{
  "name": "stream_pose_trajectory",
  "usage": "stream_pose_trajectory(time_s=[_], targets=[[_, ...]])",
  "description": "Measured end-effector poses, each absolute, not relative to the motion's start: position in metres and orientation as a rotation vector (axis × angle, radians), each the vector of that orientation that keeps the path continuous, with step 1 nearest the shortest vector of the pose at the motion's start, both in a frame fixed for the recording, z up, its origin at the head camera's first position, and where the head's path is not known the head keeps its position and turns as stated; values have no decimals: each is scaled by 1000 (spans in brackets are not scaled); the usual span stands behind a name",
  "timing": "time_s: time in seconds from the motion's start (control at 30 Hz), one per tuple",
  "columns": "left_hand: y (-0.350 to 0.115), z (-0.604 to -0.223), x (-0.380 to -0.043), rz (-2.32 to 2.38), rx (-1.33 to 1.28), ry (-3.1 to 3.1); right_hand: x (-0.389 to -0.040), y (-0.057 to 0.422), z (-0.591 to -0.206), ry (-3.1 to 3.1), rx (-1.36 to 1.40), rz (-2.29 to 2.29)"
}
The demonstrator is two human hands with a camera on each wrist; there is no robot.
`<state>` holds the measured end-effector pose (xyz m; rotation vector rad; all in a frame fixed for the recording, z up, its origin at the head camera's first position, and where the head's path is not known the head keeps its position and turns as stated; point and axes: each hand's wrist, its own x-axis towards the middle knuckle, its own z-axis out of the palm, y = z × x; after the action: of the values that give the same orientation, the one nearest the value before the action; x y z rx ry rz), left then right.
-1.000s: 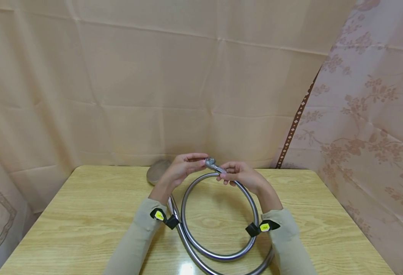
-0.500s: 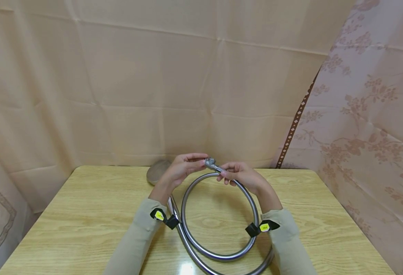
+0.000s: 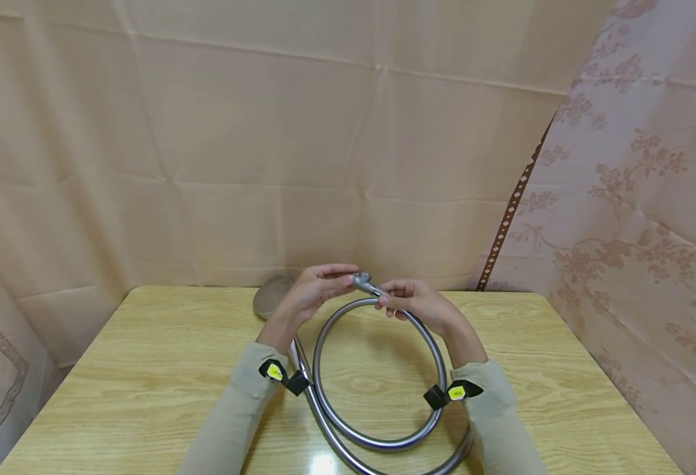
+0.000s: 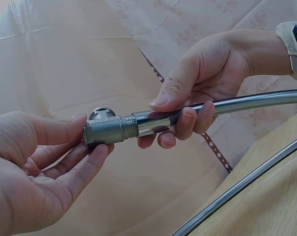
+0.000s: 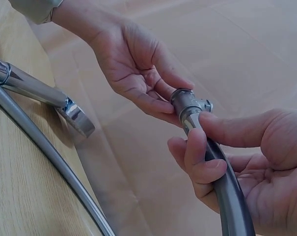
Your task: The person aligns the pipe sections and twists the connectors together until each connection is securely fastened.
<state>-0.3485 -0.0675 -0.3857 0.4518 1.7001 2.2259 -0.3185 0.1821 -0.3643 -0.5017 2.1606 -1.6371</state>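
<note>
My left hand (image 3: 311,293) pinches a small metal angle valve (image 4: 106,129) between thumb and fingers, a round stub rising from its side. Threads show on the valve where it meets the chrome end nut (image 4: 153,123) of a shower hose (image 3: 377,443). My right hand (image 3: 421,305) grips the hose end, its thumb along the nut and fingers curled below. Valve and nut sit in line, held up over the far part of the table. The grey hose loops below both hands. Its other end runs to a chrome shower head (image 3: 270,298) left of my left wrist.
A wood-grain table (image 3: 175,369) spans the lower view, its far edge just beyond the hands. Behind it hangs a beige curtain (image 3: 264,152), with a flowered pink curtain (image 3: 638,198) at the right. Hose coils lie on the tabletop between the forearms.
My right thumb has shifted slightly up and left along the hose end nut. The valve sits a touch further left; the hose loops and shower head stay put.
</note>
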Motion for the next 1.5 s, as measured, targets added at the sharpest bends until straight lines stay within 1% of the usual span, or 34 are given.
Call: stream_pose_trajectory(time_s=[0.9,1.5], targets=[[-67,-387,-349,2249,443,1668,-319,181,-366,2127,-461,-1660],[-66,-386,-347,2238,413,1679,-319,181,-368,2166,-519,-1618]])
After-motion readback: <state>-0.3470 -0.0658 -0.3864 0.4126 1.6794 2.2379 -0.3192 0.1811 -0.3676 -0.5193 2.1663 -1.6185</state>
